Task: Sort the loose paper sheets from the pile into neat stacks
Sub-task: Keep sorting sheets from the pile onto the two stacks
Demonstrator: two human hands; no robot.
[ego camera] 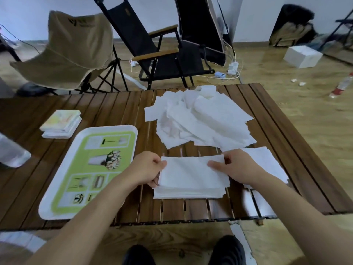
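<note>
A loose pile of white paper sheets [200,119] lies jumbled at the far middle of the slatted wooden table [107,111]. Nearer to me sits a neat stack of white sheets [191,180]. My left hand [147,169] pinches the left edge of the stack's top sheet. My right hand [238,167] pinches that sheet's right edge, thumb on top. A second flat stack of sheets [267,161] lies to the right, partly hidden under my right forearm.
A white and green tray [91,169] lies at the left of the stack. A small bundle of folded papers [61,123] sits beyond it. A clear plastic thing [11,152] shows at the left edge. Two folding chairs [160,46] stand behind the table.
</note>
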